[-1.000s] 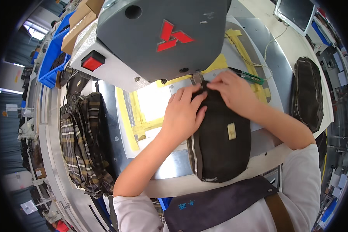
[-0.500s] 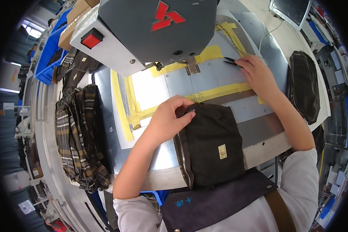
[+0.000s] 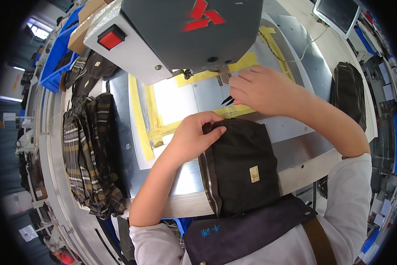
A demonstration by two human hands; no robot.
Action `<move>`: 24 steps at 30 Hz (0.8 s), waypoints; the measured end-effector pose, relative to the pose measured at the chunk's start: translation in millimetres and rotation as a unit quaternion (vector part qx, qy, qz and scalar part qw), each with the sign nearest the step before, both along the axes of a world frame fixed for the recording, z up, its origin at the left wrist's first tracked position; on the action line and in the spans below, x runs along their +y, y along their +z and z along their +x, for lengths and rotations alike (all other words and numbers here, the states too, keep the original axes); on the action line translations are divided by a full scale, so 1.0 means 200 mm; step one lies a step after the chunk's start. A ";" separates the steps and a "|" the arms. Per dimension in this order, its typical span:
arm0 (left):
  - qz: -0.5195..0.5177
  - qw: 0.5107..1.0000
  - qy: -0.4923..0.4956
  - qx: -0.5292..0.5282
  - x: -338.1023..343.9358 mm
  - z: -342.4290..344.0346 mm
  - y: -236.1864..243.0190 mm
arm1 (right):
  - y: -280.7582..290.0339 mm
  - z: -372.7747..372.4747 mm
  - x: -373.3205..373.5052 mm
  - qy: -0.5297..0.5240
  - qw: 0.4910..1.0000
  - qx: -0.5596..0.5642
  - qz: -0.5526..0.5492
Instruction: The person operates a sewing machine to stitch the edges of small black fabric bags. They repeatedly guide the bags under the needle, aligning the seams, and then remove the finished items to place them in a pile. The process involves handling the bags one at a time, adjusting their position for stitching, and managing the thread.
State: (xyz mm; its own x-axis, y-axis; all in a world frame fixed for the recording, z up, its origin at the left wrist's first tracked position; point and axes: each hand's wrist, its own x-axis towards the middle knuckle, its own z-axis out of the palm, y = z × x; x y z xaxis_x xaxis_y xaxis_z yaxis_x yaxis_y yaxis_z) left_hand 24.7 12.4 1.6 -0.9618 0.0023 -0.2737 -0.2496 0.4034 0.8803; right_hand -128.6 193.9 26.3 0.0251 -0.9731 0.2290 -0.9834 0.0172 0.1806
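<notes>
Plaid bags (image 3: pixel 90 154) lie at left. Left hand (image 3: pixel 193 136): grip closed, thumb and fingers pinching the upper left corner of the dark pouch (image 3: pixel 240 154), which lies across the front edge of the desk (image 3: pixel 176 206). The snips (image 3: pixel 228 101) project leftward from the right hand (image 3: pixel 262 90): grip closed around them. A second pouch (image 3: pixel 349 95) lies at far right.

Black-tipped tool (image 3: pixel 227 101) mostly hidden in right hand (image 3: pixel 257 90). Machine head (image 3: pixel 172 39) cut off by top edge; red emblem (image 3: pixel 215 17) blurred. Off surface (image 3: pixel 304 152) near edge, dark pouch (image 3: pixel 238 154) bottom lost against apron (image 3: pixel 256 225).
</notes>
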 end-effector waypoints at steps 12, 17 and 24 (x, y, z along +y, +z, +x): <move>0.068 0.988 -0.111 0.077 -0.05 0.02 -0.01 | -0.16 0.04 0.04 -0.141 0.969 -0.156 0.129; 0.113 0.992 -0.043 0.041 -0.01 0.04 0.07 | -0.15 0.00 0.17 -0.259 0.948 -0.177 -0.050; 0.074 0.986 0.029 0.143 0.10 0.03 0.05 | 0.07 0.26 0.17 -0.124 0.848 -0.504 -0.104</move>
State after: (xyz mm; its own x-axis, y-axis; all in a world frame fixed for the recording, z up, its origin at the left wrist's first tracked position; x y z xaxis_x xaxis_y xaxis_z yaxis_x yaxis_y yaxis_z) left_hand 30.2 32.3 12.4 -0.9993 -0.0358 0.0082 -0.0012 0.2567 0.9665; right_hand -76.8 227.1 40.8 -0.4850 -0.8558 0.1800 -0.5972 0.1738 -0.7830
